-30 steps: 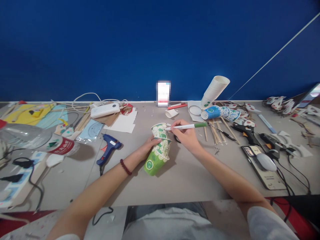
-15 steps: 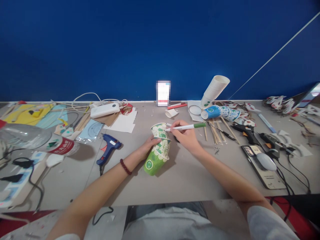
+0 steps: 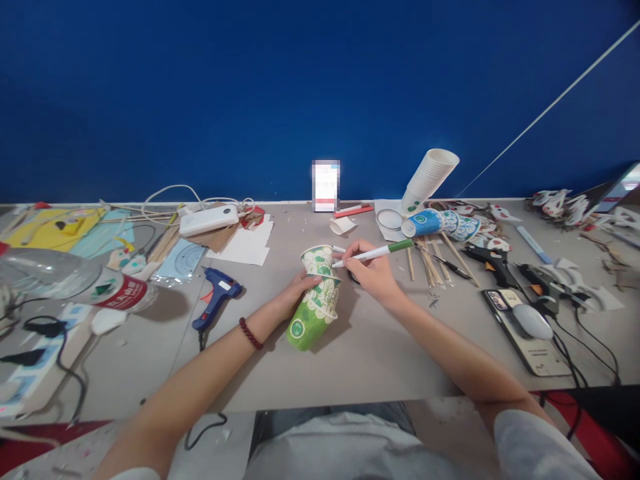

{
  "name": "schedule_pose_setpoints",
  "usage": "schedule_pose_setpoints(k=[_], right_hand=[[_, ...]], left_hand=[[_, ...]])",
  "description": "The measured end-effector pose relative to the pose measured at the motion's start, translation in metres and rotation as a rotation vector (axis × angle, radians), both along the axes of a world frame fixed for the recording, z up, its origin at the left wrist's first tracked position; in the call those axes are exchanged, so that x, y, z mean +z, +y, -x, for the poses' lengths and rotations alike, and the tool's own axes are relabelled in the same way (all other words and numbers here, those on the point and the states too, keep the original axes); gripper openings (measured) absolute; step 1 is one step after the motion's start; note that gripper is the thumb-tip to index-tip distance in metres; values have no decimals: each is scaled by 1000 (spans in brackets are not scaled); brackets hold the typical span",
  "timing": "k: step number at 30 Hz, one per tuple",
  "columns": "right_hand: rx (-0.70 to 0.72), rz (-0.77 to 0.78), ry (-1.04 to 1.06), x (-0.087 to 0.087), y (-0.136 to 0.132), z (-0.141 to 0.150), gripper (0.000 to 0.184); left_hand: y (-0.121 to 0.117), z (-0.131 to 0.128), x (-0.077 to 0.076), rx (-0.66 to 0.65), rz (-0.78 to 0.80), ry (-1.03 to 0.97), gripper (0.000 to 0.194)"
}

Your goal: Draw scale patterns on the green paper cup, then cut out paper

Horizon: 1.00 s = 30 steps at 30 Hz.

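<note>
A stack of paper cups (image 3: 317, 310), green at the bottom with green-and-white drawn patterns above, lies tilted on the table with its rim pointing away from me. My left hand (image 3: 295, 293) grips its left side, thumb on top. Between the fingers of my right hand (image 3: 371, 268) is a white marker (image 3: 373, 254) with a green end. The marker's tip meets, or nearly meets, the right side of the top cup. Part of a second white pen or marker shows behind the right fingers.
Left of the cups lies a blue glue gun (image 3: 217, 297); a large bottle (image 3: 75, 277) and a power strip (image 3: 45, 360) are farther left. To the right are wooden sticks (image 3: 429, 265), a blue patterned cup stack (image 3: 440, 224), a white cup stack (image 3: 431, 177) and a phone under a mouse (image 3: 533, 323).
The marker has tilted, its green end rising and its tip dropping slightly lower along the cup's side. My left hand and the cup stack stay nearly still.
</note>
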State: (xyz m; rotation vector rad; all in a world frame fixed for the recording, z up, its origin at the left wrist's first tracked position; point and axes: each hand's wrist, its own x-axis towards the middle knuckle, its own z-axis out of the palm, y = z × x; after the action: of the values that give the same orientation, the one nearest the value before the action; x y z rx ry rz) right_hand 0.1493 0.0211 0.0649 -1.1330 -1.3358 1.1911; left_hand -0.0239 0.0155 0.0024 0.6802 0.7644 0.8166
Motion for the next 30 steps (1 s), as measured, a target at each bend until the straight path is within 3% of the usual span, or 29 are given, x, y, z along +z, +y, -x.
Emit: schedule_pose_setpoints(k=[21,30], right_hand=[[-51,-32,-52,-3,0,-1,11],[-18,39,0,-1,0,0,7]], left_hand=[[0,2,-3,-20,-45,-3,41],[0,2,-4,-6,-18,-18,45]])
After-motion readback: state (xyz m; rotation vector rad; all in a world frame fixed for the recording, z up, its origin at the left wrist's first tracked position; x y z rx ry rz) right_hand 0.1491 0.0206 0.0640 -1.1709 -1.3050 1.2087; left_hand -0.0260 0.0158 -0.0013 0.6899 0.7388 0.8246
